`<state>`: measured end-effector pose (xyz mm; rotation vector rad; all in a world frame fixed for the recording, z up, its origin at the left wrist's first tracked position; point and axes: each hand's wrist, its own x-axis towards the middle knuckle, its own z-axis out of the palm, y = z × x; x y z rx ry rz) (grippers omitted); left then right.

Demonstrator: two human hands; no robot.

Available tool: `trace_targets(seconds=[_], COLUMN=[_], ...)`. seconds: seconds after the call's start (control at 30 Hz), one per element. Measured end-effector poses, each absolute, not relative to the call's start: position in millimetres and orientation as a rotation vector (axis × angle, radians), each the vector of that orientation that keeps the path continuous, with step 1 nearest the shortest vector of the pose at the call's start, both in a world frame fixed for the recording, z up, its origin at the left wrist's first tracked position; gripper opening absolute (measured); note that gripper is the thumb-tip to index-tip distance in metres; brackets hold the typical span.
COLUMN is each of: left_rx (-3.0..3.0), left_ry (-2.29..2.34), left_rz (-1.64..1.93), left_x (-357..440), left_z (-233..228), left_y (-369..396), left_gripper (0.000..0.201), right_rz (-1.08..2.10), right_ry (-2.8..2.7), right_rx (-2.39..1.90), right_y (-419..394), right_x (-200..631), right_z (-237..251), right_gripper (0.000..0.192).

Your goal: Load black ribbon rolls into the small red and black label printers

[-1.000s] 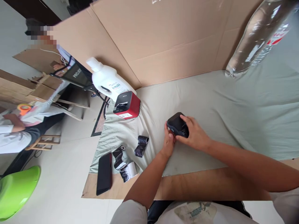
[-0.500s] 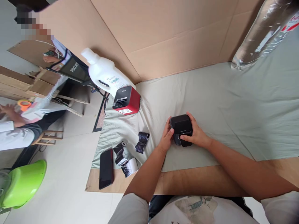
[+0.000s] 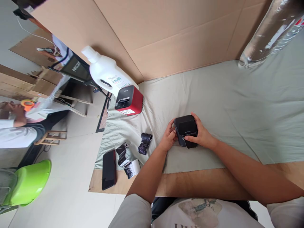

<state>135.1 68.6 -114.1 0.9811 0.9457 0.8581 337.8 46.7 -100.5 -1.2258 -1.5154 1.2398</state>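
On the pale green cloth covering the table (image 3: 237,104), near its front edge, sits a small black box-shaped printer (image 3: 185,129), held between both of the person's hands. The left hand (image 3: 169,138) presses its curled fingers against the printer's left side; the right hand (image 3: 201,134) wraps over the right side, thumb lying across the front edge. Both hands are closed on the casing, which rests on the cloth, lid down.

Left of it lie two loose rolls of black ribbon (image 3: 144,143), a white paper roll (image 3: 133,167) and a black smartphone (image 3: 109,169). Farther back stand a red and black printer (image 3: 129,100) and a white plastic jug (image 3: 105,74) against a cardboard wall (image 3: 166,31). A co-worker's white sleeve (image 3: 11,137) shows at far left.

By the look of it, the person is steadying the printer and feeling for its lid; opening it would call for one hand to hold the body while the other lifts.
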Motion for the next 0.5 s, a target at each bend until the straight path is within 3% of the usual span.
trace_targets(seconds=[0.23,0.4,0.5], left_rx=[0.926,0.893,0.878], left_ry=[0.927,0.921,0.899], left_rz=[0.850,0.872,0.862], left_x=[136.4,137.0,135.2], left_z=[-108.0,-105.7,-107.4], left_y=[69.1,69.7,70.6], left_gripper=[0.079,0.072,0.070], right_rz=[1.297,1.443,1.487], right_ry=[-1.488,-1.408,-1.378], right_rx=[-1.187,-0.951,-0.930], right_y=[45.8,49.7,51.9], right_x=[338.8,346.1,348.7], right_z=[-101.6,-103.6,-102.1], right_gripper=[0.122,0.096,0.091])
